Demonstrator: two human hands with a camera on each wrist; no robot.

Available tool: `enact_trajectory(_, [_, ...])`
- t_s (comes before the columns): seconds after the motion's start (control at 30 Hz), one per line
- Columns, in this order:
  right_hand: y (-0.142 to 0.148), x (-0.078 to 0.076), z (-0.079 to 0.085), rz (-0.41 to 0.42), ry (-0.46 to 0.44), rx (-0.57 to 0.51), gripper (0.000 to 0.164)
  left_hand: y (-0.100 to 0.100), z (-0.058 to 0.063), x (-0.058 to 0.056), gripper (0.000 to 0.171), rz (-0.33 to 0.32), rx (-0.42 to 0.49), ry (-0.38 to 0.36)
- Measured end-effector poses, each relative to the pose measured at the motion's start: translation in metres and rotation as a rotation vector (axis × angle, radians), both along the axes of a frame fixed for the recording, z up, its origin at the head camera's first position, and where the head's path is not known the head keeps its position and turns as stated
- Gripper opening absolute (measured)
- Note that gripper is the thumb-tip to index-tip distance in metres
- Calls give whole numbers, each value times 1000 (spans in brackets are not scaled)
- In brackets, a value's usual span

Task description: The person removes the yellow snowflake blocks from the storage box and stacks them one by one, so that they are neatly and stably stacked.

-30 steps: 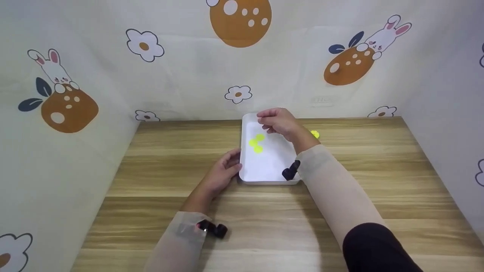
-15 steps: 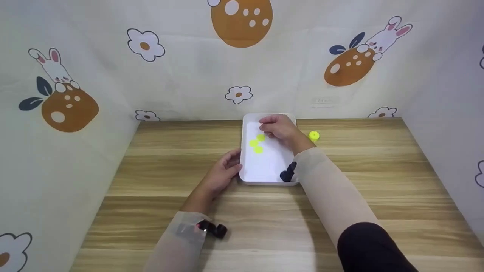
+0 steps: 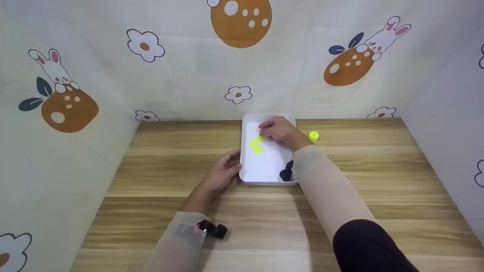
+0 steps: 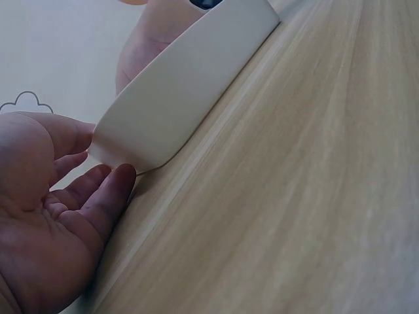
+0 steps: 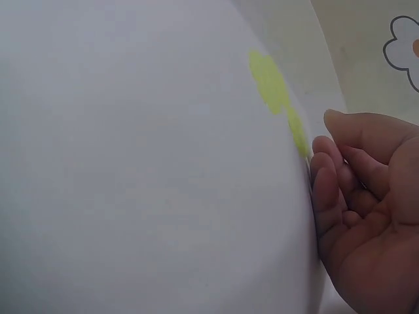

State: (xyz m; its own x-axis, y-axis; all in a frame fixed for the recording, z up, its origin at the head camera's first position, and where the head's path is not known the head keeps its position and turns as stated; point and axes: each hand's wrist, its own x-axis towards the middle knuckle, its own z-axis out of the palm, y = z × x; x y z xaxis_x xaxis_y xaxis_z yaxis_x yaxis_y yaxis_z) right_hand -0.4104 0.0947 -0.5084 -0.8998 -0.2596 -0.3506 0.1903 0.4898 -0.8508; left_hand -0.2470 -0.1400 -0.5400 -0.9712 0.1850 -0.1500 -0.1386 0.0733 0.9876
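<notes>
A white rectangular tray (image 3: 269, 166) rests on the table with several flat yellow round pieces (image 3: 258, 150) lying together in its left half. My right hand (image 3: 278, 128) reaches over the tray, fingers loosely bent, fingertips right at the far piece and partly covering it. In the right wrist view the thumb stands apart from the fingers, beside the yellow pieces (image 5: 268, 82), and nothing shows between them. My left hand (image 3: 222, 172) touches the tray's left wall; in the left wrist view the fingertips rest against the outside of the tray (image 4: 154, 108) near its corner.
A yellow round piece with a notched edge (image 3: 314, 136) sits on the wooden table (image 3: 378, 170) to the right of the tray. A patterned cloth wall (image 3: 196, 71) stands behind the tray's far end and along both sides.
My right hand has come down and slightly nearer, from the tray's far end to the far yellow piece. The loose piece at right is now uncovered. My left hand keeps its place.
</notes>
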Motion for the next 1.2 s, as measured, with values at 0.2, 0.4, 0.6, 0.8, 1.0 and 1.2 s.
enact_trajectory(0.2, [1, -4, 6, 38, -14, 86, 33, 0, 3, -1, 57, -3, 0, -17])
enact_trajectory(0.4, [0, -3, 7, 97, 22, 134, 43, 0, 5, -1, 58, -3, -6, -45])
enact_trajectory(0.6, [-3, -2, 6, 106, 34, 200, 41, 1, 5, -1, 58, 9, 0, -46])
enact_trajectory(0.8, [-2, -1, 6, 153, 55, 240, 40, 0, 1, 0, 58, 11, -3, -31])
enact_trajectory(1.0, [-2, -1, 4, 156, 69, 242, 35, -1, -2, -2, 57, 17, -17, -31])
enact_trajectory(1.2, [1, 0, 0, 140, 109, 186, 33, -1, -2, -2, 58, 17, -28, -34])
